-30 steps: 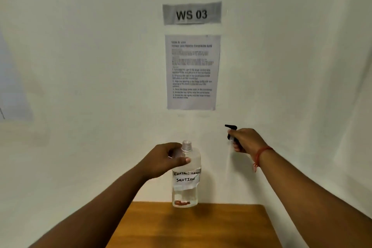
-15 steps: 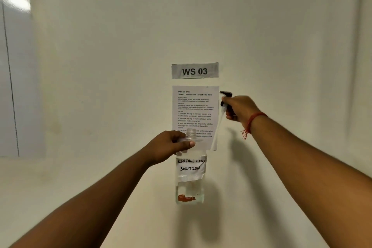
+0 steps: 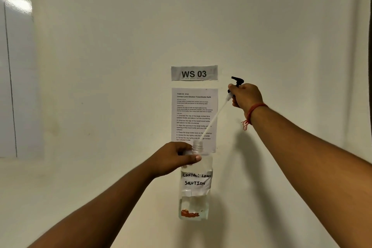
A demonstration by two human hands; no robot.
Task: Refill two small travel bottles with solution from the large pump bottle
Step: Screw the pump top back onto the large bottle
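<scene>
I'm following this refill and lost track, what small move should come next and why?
Probably lift the pump head a little higher in the right hand until its dip tube clears the open neck of the large bottle, which the left hand grips. The tube's end looks just above it.

Wall sign (image 3: 194,73) reads "WS 03"; bottle label (image 3: 195,182) "CONTACT LENS SOLUTION".
</scene>
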